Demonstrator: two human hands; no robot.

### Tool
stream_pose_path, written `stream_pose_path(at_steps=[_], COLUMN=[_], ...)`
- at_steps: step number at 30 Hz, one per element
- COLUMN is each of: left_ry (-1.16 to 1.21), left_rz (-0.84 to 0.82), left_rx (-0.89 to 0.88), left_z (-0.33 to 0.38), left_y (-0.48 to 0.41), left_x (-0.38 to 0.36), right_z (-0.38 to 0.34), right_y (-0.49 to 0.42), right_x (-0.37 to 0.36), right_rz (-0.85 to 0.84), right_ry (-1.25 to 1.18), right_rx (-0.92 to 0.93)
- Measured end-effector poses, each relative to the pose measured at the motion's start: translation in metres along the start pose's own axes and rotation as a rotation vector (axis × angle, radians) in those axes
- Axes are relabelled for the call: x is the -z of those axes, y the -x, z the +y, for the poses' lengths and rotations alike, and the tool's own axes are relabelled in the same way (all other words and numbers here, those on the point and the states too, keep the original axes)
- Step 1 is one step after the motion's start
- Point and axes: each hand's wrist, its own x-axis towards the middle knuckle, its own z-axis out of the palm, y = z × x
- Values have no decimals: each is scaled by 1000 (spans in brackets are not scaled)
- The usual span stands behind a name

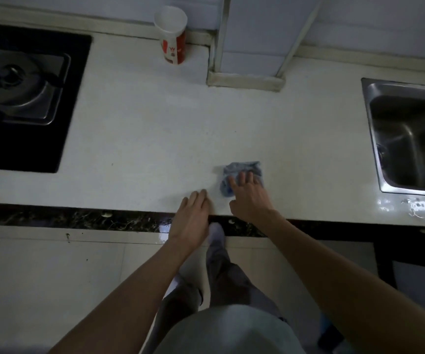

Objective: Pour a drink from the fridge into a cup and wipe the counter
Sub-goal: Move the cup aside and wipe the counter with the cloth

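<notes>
My right hand [249, 198] covers the near part of the crumpled blue-grey cloth [242, 167]. The stainless steel sink [375, 139] and black glass hob [74, 111] are cut off at the side edges.

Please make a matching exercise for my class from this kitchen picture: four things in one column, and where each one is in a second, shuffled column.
Column one
1. cup
2. cloth
3. sink
4. hob

Column two
A. set into the left end of the counter
B. under the fingers of the right hand
C. at the back, beside the wall
D. set into the right end of the counter

Pairs: 1-C, 2-B, 3-D, 4-A
</notes>
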Motion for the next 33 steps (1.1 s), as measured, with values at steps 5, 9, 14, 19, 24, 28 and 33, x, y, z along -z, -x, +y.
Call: stream_pose_path(at_steps=[5, 9, 14, 19, 24, 28, 33], left_ry=[-11, 4, 205, 104, 93, 137, 238], left_rz=[-15, -37, -46, -96, -126, -161, -155], left_rx=[65, 103, 83, 75, 25, 8, 24], left_z=[-2, -16, -27, -48, -62, -67, -80], left_y=[17, 33, 33, 49, 59, 53, 31], left_x=[-1, -5, 8, -3, 1, 12, 19], right_z=[-13, -33, -78, -106, -107, -107, -99], right_y=[38, 45, 40, 37, 35, 29, 8], right_x=[-22, -26, -28, -31, -26, -15, -2], right_rz=[6, 24, -8, -45, -56, -70, -104], right_ry=[-17, -77, -111, -86, -52, -35, -49], right_rx=[-41, -129, -108, -68, -55, -82, -83])
